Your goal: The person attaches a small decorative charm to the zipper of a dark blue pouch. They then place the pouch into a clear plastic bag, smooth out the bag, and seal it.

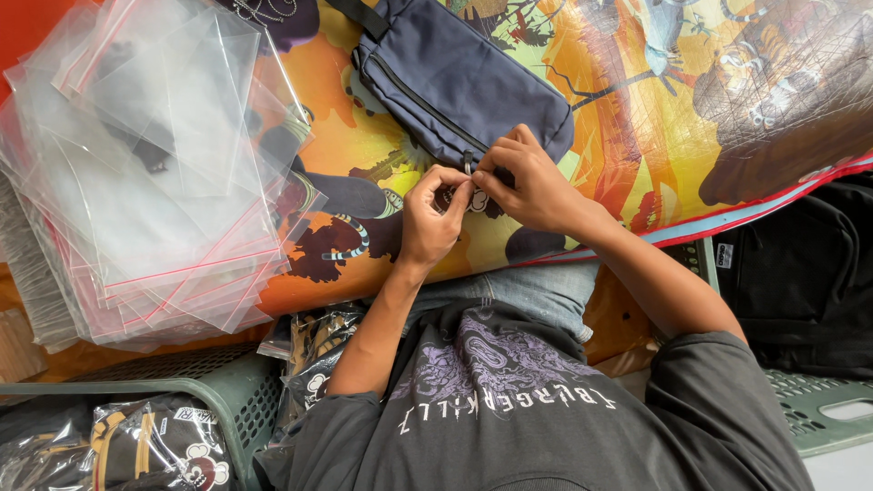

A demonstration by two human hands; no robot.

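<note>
Both hands meet at the near edge of the navy pouch [459,77]: from where I watch, my left hand [432,223] is pinched narrow around a small charm or tag hanging just under the zipper pull [468,164], and my right hand [527,182] is pinched on the same spot from the right, fingertips touching the pull. What the small piece is I cannot tell; the fingers cover most of it. The pouch lies on a bright printed mat [655,136], tilted away toward the far left, its zip closed as far as I see. I judge the fastening at the pull as under way and not finished. Left of the pouch a heap of clear zip bags [145,182] lies unused; the pouch is not yet in one. Bagged items fill a green crate [232,391] at near left.
</note>
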